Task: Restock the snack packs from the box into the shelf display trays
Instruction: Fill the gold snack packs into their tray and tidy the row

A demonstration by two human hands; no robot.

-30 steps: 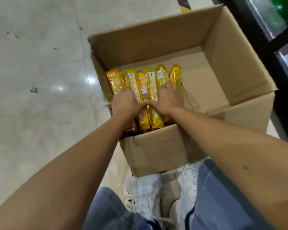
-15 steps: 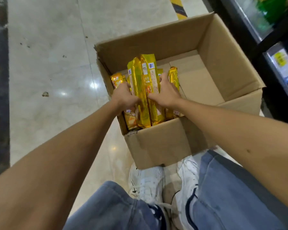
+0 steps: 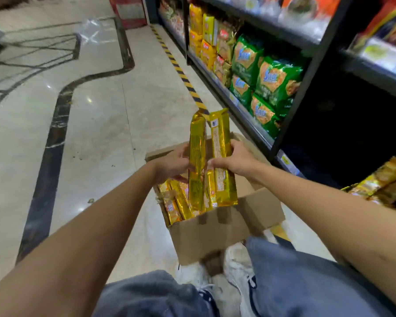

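The left hand (image 3: pixel 172 165) and right hand (image 3: pixel 236 161) are clamping an upright bundle of gold snack packs (image 3: pixel 221 143) between curled fingers just above the box (image 3: pixel 215 229), and a slick middle pack risks sliding out while they are swinging toward the shelf (image 3: pixel 303 88).

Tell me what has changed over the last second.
The left hand and the right hand, earlier down among the packs, gripped a bunch of yellow snack packs and raised it above the box. The remaining packs stayed in the box, which stayed on the floor.
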